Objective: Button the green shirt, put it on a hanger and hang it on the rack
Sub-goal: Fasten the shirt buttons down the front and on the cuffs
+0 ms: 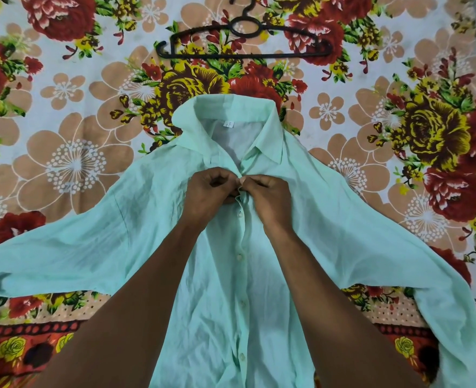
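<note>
On a flowered bedsheet (71, 163), left hand (208, 191) and right hand (267, 194) pinched the green shirt (329, 219) at its top button; hanger (242, 40) lay at 12 o'clock.

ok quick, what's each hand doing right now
Left hand: fingers curled, pinching the shirt placket near the top button.
Right hand: fingers curled, pinching the opposite placket edge there.

Can read no text from here. One small white tag (229, 124) sewn inside shirt (329, 219) collar, below back neckline; faint marks on tag, too small for me to make out. No brand, number or sign legible elsewhere.
</note>
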